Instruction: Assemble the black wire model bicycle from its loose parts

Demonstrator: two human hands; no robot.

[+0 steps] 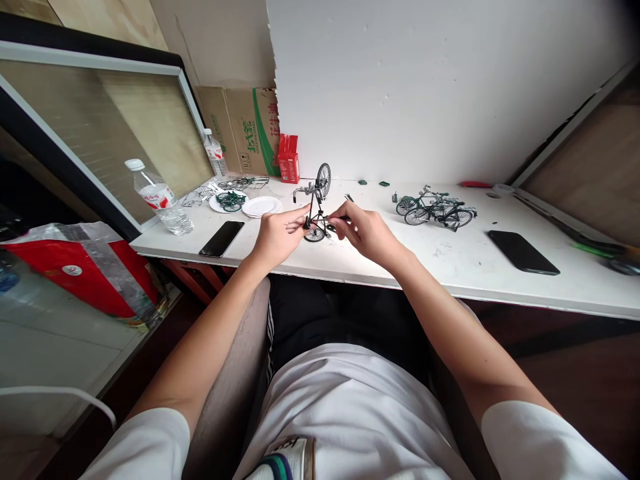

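Observation:
A small black model bicycle (324,179) is held above the white table (400,267), one wheel pointing up and away, the other near the table's front edge. My left hand (281,233) pinches its frame from the left, by the lower wheel. On the right, my right hand (364,230) has its thumb and index finger closed on a thin dark tool (349,198), whose tip is near the pedals and lower wheel. Fingers of both hands partly cover the middle of the bicycle.
Finished-looking model bicycles (430,208) stand to the right, with a phone (523,252) beyond. To the left are another phone (222,239), white plates (261,207) with green parts (231,201), and a water bottle (159,199). A red box (289,159) stands behind.

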